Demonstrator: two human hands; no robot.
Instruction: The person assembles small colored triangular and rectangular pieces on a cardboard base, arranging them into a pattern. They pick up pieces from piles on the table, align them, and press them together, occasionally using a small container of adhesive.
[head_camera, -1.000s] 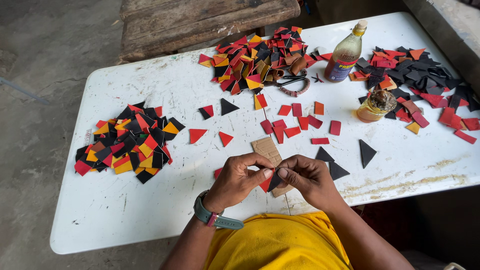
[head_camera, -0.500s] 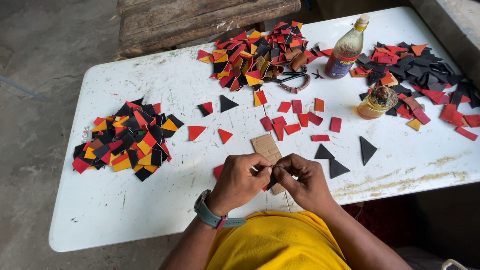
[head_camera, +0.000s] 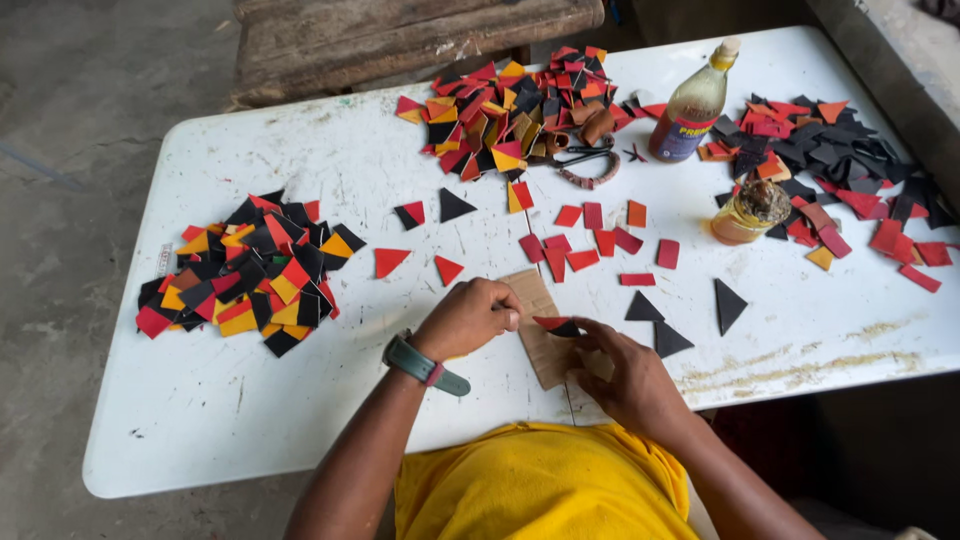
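Head view, lower centre of frame: left hand (head_camera: 470, 318) and right hand (head_camera: 620, 375) are both pinching a small red-and-black triangular leather piece (head_camera: 556, 325) over a tan cardboard strip (head_camera: 540, 325) on the white table (head_camera: 300, 420). Judgement: keep the edges aligned and press evenly at the seam before releasing.

Both forearms extend forward and converge at centre. The left hand (head_camera: 468, 318) is curled in a loose fist, knuckles up, wrist slightly bent. The right hand (head_camera: 618, 372) lies palm-down, fingers (head_camera: 580, 335) angled toward the left hand, fingertips nearly meeting it.
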